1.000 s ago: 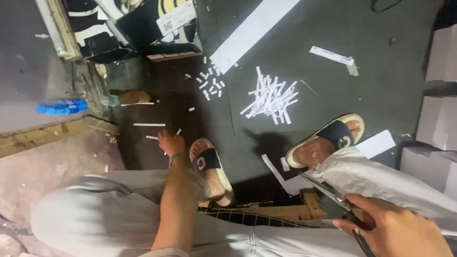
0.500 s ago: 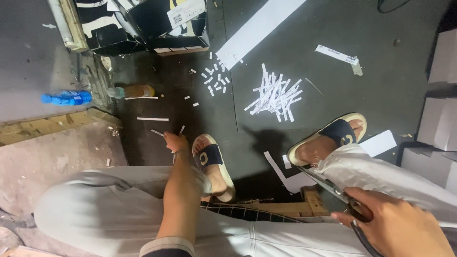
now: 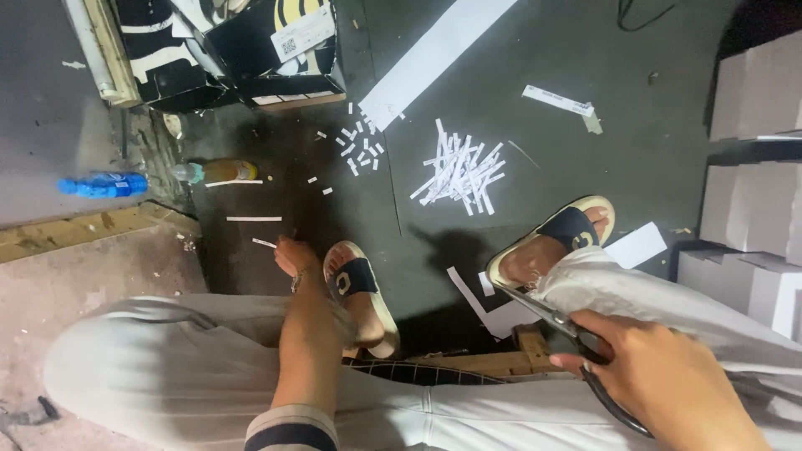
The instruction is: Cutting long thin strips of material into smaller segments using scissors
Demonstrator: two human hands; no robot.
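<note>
Reaching left hand down to a paper strip on the floor, fingers pinching near it; right hand closed round scissors, parked on knee.

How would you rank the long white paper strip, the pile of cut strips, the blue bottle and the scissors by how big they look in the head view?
Largest to smallest:
1. long white paper strip
2. pile of cut strips
3. blue bottle
The scissors are unranked: nearest the camera and partly hidden by the right hand.

Single head camera, looking steeply down past knees, floor near.
</note>
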